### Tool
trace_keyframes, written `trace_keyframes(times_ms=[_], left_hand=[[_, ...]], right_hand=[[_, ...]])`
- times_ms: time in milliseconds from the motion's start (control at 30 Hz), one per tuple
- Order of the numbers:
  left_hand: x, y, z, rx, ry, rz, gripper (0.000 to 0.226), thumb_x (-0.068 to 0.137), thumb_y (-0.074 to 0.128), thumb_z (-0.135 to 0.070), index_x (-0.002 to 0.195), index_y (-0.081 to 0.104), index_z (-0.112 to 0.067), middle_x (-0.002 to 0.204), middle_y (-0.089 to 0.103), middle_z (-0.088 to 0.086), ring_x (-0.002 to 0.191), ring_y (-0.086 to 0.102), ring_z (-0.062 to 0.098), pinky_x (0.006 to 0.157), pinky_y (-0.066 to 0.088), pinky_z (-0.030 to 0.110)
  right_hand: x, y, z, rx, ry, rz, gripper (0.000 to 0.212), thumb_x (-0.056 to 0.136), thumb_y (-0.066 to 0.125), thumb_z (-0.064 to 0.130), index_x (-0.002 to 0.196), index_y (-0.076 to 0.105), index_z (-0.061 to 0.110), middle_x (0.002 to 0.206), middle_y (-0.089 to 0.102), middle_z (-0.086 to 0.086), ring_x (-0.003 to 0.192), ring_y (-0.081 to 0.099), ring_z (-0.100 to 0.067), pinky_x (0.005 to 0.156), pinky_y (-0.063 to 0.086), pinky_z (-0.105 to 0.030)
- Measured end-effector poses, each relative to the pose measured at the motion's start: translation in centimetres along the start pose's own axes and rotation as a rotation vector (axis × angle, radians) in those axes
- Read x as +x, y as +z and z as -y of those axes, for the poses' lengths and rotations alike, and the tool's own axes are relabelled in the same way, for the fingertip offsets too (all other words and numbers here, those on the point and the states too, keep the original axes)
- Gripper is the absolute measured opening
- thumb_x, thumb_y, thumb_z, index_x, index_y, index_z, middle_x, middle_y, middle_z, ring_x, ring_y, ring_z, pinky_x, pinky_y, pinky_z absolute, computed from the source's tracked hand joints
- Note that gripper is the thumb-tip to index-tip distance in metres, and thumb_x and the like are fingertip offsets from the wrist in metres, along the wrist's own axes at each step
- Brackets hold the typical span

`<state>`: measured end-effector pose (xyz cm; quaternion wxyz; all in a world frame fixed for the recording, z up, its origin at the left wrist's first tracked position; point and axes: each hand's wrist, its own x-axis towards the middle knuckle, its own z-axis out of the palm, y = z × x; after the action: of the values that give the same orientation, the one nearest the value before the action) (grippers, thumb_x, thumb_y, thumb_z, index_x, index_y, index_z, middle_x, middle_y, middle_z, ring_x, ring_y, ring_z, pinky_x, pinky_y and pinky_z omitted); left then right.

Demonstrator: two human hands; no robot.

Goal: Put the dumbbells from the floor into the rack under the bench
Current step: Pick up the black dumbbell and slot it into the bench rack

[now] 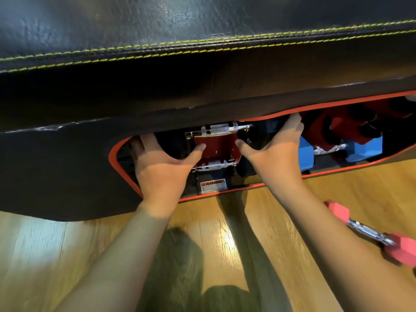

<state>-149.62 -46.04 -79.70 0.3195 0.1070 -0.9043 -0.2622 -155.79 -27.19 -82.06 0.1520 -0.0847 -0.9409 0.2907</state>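
Wooden floor [94,244] runs under me, with the black padded bench [202,41] filling the far half of my view. My left hand [162,167] and right hand [276,152] each curl around one black end of a dumbbell [217,129] inside the red-edged rack [113,158] beneath the bench. A blue dumbbell [364,149] sits in the rack to the right. A pink dumbbell [371,233] lies on the floor, near right.

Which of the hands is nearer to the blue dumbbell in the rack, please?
Right. The right hand grips a black dumbbell's end just beside the blue dumbbell; the left hand holds the opposite black end, farther away.
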Motion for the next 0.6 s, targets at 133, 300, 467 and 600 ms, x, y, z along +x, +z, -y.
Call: trace_keyframes(times_ms=[133, 300, 467, 600], left_hand=[[-0.1, 1.4, 1.4, 0.039, -0.150, 0.077, 0.064, 0.059, 0.067, -0.073, 0.059, 0.025, -0.025, 0.049, 0.018, -0.019, 0.043, 0.010, -0.005, 0.032, 0.022, 0.011], [-0.1, 3.4, 2.8, 0.319, -0.211, 0.095, 0.109, 0.066, 0.020, -0.096, 0.089, 0.059, 0.003, 0.049, 0.035, -0.007, 0.043, 0.036, 0.011, 0.040, 0.026, 0.025], [-0.3, 3.4, 2.9, 0.057, -0.336, 0.045, 0.113, 0.053, 0.052, -0.094, 0.118, 0.046, -0.003, 0.102, 0.062, 0.010, 0.090, 0.064, 0.024, 0.071, 0.053, 0.033], [-1.0, 3.3, 1.4, -0.299, -0.463, -0.006, 0.106, 0.062, 0.081, -0.063, 0.137, 0.034, -0.005, 0.133, 0.048, 0.002, 0.123, 0.051, 0.016, 0.102, 0.044, 0.023]], right_hand=[[-0.5, -0.4, 0.3, 0.009, -0.017, -0.039, 0.107, 0.066, 0.079, 0.060, 0.141, 0.028, 0.004, 0.131, 0.040, -0.013, 0.122, 0.044, -0.026, 0.101, 0.042, -0.029], [-0.7, -1.0, 0.5, 0.071, 0.019, 0.016, 0.107, 0.066, 0.083, 0.053, 0.144, 0.026, 0.008, 0.138, 0.037, -0.012, 0.126, 0.045, -0.028, 0.091, 0.047, -0.032], [-0.9, -1.4, 0.8, 0.069, 0.037, 0.016, 0.113, 0.067, 0.082, 0.054, 0.151, 0.018, 0.012, 0.143, 0.035, -0.011, 0.134, 0.039, -0.028, 0.095, 0.047, -0.038], [-1.2, -1.5, 0.7, 0.068, 0.054, 0.034, 0.118, 0.067, 0.079, 0.060, 0.153, 0.009, 0.019, 0.147, 0.031, -0.010, 0.133, 0.041, -0.028, 0.093, 0.052, -0.040]])
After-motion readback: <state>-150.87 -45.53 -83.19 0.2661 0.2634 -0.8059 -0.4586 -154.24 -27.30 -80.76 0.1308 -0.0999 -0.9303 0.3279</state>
